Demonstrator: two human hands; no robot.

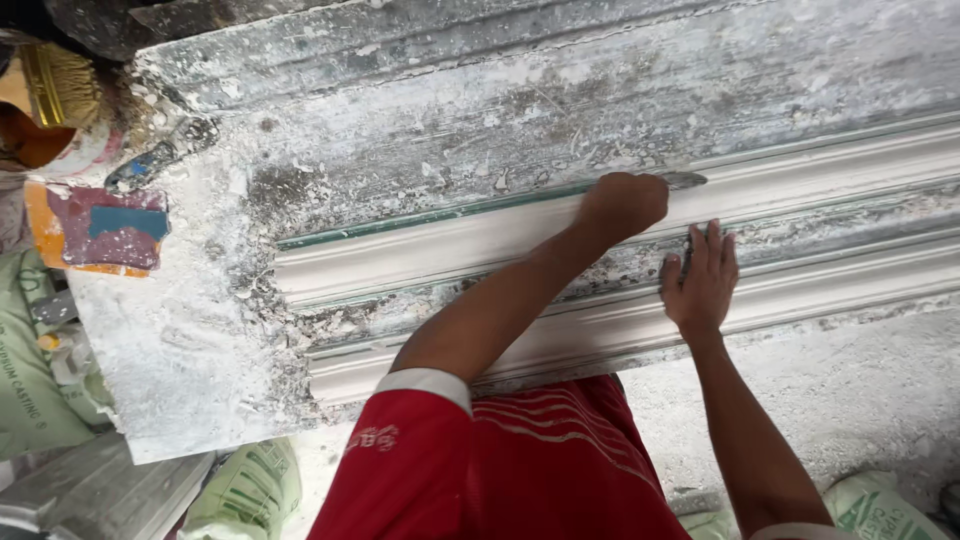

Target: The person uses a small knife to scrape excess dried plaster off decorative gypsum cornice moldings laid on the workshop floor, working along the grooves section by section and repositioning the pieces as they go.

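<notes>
Plaster dust coats nearly everything on this worn desk [180, 340], a long grey slab streaked white and crusted with dried splashes. Nearest the camera is the person's red shirt [520, 470] with a white-edged sleeve, and beside it on the floor lie green-and-white sacks [245, 490], one more at the lower right corner.

Just past the shirt, at the near edge of the desk, runs a white plaster moulding [800, 290], a long ridged strip. The right hand [702, 280] lies flat on the band between this strip and the next, fingers [712, 245] spread and pointing away from the body, palm pressed down, gripping nothing.

A second white plaster strip [420, 255] runs parallel a little farther off, with a thin green edge along its far side. The left hand [622, 205], arm crossing over from the lower left, is curled into a closed fist on top of this strip. It grips a metal scraping tool [685, 181] whose flat grey blade sticks out to the right of the fist and rests on the upper edge of the strip.

Farther out, at the left end of the desk, lies a trowel [150, 165] caked in plaster. Beside it sits a stained orange and purple pad [100, 230], and beyond that a brush [55, 85] with yellowish bristles.
</notes>
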